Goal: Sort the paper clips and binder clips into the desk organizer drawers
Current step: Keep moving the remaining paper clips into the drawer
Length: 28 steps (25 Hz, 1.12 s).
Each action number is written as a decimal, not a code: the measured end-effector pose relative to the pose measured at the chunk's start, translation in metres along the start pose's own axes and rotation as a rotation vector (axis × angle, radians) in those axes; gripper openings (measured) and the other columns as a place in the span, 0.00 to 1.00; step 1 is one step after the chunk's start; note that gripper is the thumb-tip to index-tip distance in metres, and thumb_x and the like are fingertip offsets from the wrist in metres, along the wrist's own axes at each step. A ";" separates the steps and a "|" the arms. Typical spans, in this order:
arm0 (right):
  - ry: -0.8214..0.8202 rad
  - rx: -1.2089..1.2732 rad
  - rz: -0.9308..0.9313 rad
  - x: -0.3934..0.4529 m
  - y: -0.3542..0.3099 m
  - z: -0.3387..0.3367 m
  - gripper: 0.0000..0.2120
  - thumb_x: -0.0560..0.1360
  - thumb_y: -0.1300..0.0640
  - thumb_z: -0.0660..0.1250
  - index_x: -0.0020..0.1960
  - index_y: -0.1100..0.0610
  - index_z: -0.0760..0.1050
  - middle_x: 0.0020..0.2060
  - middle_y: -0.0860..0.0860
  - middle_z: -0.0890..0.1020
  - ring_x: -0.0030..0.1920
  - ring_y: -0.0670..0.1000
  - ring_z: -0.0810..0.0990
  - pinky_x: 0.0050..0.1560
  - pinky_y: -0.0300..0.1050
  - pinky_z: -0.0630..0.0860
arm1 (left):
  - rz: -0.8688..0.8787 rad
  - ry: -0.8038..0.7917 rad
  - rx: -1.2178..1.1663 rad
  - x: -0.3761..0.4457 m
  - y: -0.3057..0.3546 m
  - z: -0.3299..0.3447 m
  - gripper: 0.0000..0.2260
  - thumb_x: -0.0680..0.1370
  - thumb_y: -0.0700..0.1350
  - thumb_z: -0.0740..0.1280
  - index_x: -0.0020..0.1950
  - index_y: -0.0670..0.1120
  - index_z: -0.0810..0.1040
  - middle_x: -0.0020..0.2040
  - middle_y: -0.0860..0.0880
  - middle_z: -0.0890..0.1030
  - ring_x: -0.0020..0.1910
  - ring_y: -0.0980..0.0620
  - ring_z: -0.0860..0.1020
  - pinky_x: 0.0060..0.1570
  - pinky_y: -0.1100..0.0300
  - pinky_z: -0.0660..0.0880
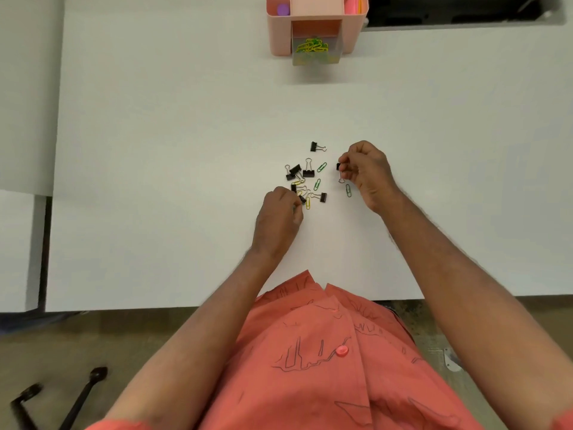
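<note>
Gathering binder clips: right hand [367,173] pinches a binder clip [338,166]; left hand [279,217] closes on another, bound for the organizer [279,35].

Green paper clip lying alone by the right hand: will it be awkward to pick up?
Probably. The green paper clip lies flat on the smooth white table, so fingertips may slide it before pinching. It looks thin and light, unlikely to roll.

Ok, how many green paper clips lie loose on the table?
3 green paper clips: one beside the upright binder clip, one just below it mid-pile, one by the right hand. The left hand may hide more.
</note>
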State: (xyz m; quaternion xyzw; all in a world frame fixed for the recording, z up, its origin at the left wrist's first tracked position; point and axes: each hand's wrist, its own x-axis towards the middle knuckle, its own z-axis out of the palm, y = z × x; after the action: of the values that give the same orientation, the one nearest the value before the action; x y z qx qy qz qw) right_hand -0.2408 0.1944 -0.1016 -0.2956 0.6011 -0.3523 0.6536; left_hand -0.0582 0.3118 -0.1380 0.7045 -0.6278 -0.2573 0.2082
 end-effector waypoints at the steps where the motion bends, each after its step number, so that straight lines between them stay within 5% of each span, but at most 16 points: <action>1: -0.019 0.037 0.020 0.000 -0.001 0.001 0.14 0.73 0.72 0.55 0.41 0.57 0.74 0.39 0.55 0.80 0.37 0.52 0.78 0.36 0.43 0.76 | 0.019 0.024 0.043 -0.002 0.001 0.003 0.02 0.77 0.38 0.67 0.48 0.44 0.79 0.50 0.47 0.78 0.50 0.47 0.75 0.44 0.52 0.77; 4: -0.045 -0.130 0.022 0.002 0.002 0.005 0.13 0.72 0.70 0.57 0.45 0.58 0.77 0.40 0.54 0.79 0.38 0.51 0.77 0.37 0.44 0.76 | 0.036 0.059 0.120 -0.002 0.004 0.008 0.02 0.78 0.38 0.67 0.49 0.43 0.78 0.50 0.46 0.78 0.49 0.46 0.75 0.43 0.52 0.77; 7: -0.104 -0.802 -0.234 0.007 0.010 0.006 0.10 0.72 0.61 0.66 0.51 0.53 0.80 0.40 0.47 0.76 0.38 0.45 0.74 0.37 0.41 0.74 | 0.006 0.083 0.133 -0.001 0.006 0.010 0.03 0.79 0.39 0.65 0.50 0.43 0.79 0.49 0.46 0.78 0.49 0.47 0.76 0.43 0.52 0.77; 10: -0.191 -1.246 -0.506 0.015 0.021 0.008 0.09 0.77 0.59 0.67 0.57 0.54 0.80 0.48 0.51 0.76 0.47 0.50 0.76 0.48 0.47 0.74 | -0.026 0.108 0.142 -0.002 0.006 0.012 0.03 0.79 0.40 0.65 0.49 0.44 0.79 0.48 0.47 0.79 0.49 0.47 0.76 0.43 0.52 0.77; 17: -0.239 -1.334 -0.593 0.020 0.017 0.008 0.01 0.75 0.58 0.66 0.45 0.55 0.77 0.46 0.51 0.76 0.47 0.53 0.76 0.45 0.52 0.77 | -0.134 0.162 -0.029 0.004 0.013 0.010 0.03 0.78 0.39 0.67 0.48 0.45 0.79 0.42 0.50 0.79 0.42 0.52 0.75 0.42 0.60 0.74; 23: -0.218 -0.523 -0.055 0.005 0.001 -0.003 0.03 0.73 0.57 0.64 0.44 0.55 0.75 0.36 0.49 0.80 0.36 0.47 0.76 0.37 0.46 0.72 | -0.355 0.173 -0.271 0.010 0.020 0.006 0.07 0.77 0.37 0.66 0.51 0.47 0.80 0.43 0.52 0.80 0.41 0.55 0.77 0.43 0.63 0.73; 28: -0.379 -1.205 -0.483 0.008 0.013 -0.005 0.08 0.77 0.59 0.66 0.52 0.50 0.82 0.38 0.47 0.73 0.39 0.47 0.72 0.40 0.43 0.69 | -0.287 0.135 -0.030 0.009 0.023 0.011 0.10 0.79 0.38 0.65 0.59 0.44 0.82 0.51 0.46 0.81 0.52 0.48 0.77 0.50 0.61 0.71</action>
State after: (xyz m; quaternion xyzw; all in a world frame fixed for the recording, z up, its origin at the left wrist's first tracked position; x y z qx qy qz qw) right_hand -0.2444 0.1954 -0.1168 -0.7912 0.4845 -0.0338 0.3716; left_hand -0.0818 0.2999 -0.1335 0.7996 -0.5011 -0.2458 0.2217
